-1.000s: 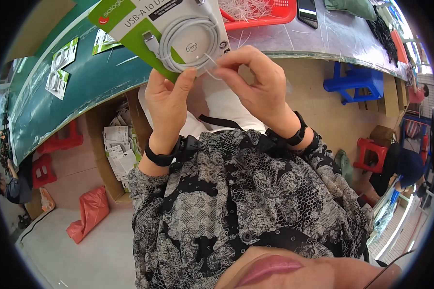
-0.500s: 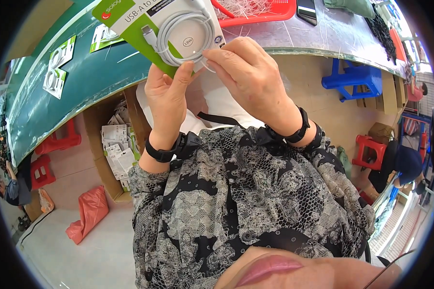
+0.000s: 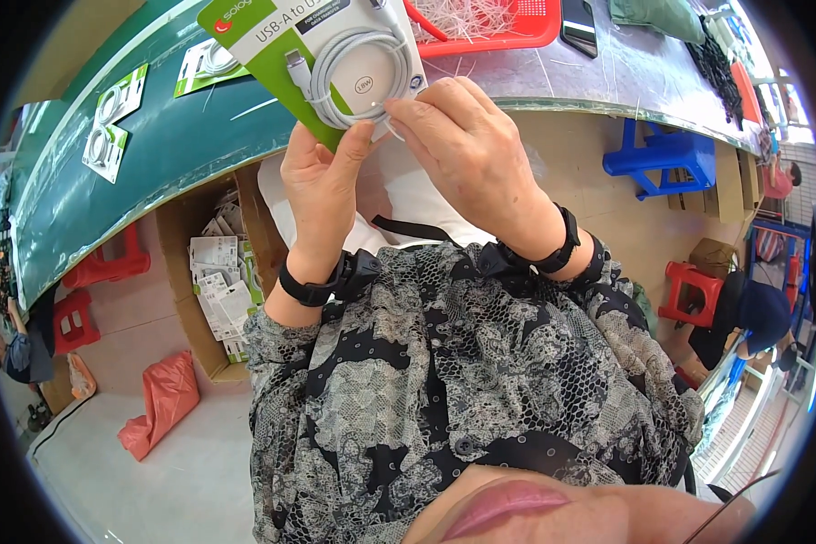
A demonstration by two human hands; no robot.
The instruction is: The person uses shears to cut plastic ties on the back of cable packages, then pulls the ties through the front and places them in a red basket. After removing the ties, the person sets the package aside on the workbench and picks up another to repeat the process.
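My left hand (image 3: 325, 186) grips the lower edge of a green and white packaging card (image 3: 272, 68), its thumb pressed on the front. A coiled pale grey cable (image 3: 325, 65) lies against the card's face, with one metal plug showing at the coil's left. My right hand (image 3: 470, 143) is closed in a pinch at the card's lower right, beside the coil. A thin white strip (image 3: 397, 133) pokes out by its fingertips; the tips themselves are partly hidden. Both hands are held just in front of the table's near edge.
More carded cables (image 3: 113, 104) lie on the green tabletop (image 3: 168, 145) at left. A red basket (image 3: 530, 34) of white strips and a phone (image 3: 578, 29) sit at the back. Below left stands a cardboard box (image 3: 183, 304) of cards; a blue stool (image 3: 666, 154) is at right.
The card and my left hand have shifted slightly right and down, while the whole view has moved a little too. My right hand keeps its pinch by the card's lower right.
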